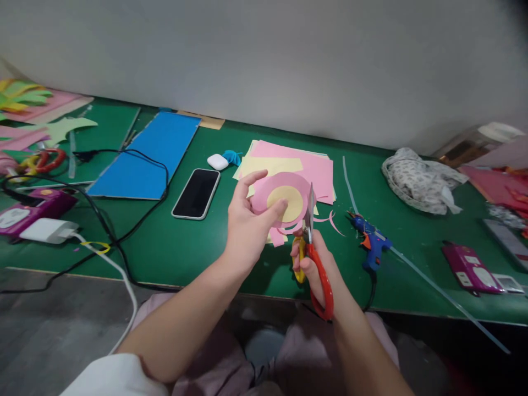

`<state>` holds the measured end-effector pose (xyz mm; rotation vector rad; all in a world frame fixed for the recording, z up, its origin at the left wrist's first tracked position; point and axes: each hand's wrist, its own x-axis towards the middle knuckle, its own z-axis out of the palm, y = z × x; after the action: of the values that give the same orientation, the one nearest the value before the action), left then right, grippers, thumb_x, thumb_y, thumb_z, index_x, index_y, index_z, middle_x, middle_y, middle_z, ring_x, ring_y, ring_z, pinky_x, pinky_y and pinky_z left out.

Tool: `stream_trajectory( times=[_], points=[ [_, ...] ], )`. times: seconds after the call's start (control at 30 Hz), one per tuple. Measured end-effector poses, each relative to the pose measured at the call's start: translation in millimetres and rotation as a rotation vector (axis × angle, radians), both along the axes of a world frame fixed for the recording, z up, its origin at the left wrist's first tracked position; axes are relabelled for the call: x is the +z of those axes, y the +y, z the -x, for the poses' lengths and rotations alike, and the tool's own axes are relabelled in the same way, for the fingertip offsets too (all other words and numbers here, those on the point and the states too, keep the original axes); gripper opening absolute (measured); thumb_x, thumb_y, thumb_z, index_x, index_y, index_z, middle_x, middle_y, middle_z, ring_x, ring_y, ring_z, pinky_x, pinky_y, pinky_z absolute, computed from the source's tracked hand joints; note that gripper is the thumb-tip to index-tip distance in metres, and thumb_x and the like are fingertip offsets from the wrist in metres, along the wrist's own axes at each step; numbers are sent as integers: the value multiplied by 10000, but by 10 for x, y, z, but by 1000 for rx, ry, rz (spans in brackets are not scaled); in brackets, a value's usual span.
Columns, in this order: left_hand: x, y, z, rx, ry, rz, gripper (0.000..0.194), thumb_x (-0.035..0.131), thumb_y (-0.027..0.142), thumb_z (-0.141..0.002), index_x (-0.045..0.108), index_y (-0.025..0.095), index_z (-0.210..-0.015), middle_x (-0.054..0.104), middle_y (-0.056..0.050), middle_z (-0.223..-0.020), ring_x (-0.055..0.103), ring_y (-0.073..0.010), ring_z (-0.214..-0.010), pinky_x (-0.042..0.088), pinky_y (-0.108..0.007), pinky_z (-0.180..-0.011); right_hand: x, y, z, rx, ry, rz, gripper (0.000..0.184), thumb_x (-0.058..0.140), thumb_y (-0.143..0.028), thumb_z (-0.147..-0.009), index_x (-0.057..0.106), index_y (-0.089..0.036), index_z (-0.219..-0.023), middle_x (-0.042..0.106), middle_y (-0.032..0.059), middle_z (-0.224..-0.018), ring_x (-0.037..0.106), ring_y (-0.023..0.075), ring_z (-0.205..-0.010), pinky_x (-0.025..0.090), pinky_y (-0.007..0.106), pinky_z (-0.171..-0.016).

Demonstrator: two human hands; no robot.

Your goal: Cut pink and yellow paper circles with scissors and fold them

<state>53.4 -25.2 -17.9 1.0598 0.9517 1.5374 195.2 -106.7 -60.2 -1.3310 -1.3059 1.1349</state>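
Observation:
My left hand [249, 225] pinches a round pink paper disc [291, 184] that has a smaller yellow paper circle [293, 201] at its middle. The thumb lies over the yellow circle. In my right hand [319, 264] is a pair of scissors [325, 291] with one red and one yellow handle. Its blades point away from me and lie along the disc's right edge. A narrow pink strip curls off near the blades. Under the disc lies a stack of pink and pale yellow paper [317, 170], with pink scraps [278, 237] around it.
A phone [196, 193], a white case [218, 161] and a blue board [152, 154] lie to the left, near cables and a purple power strip [37, 212]. On the right are a blue glue gun [374, 245], a bundled cloth [421, 179] and another purple power strip [470, 267].

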Motion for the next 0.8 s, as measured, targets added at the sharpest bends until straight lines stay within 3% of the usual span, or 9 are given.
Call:
stream_trajectory(
  times=[0.33, 0.8],
  points=[
    [-26, -15, -25, -4, -18, 21, 555, 864, 243, -644, 625, 241, -1145, 696, 8, -864, 700, -144, -683, 554, -191, -480, 18, -28, 0, -6, -32, -12, 740, 520, -861, -761, 524, -250, -1178, 582, 1, -836, 552, 140, -624, 489, 240, -533],
    [-1, 35, 25, -36, 18, 28, 582, 870, 253, -632, 612, 243, -1154, 690, 17, -794, 706, -167, -692, 575, -223, -511, 42, -36, -24, 18, -71, -1, 683, 511, -842, -789, 511, -257, -1143, 561, -15, -804, 519, 122, -587, 468, 231, -524]
  ],
)
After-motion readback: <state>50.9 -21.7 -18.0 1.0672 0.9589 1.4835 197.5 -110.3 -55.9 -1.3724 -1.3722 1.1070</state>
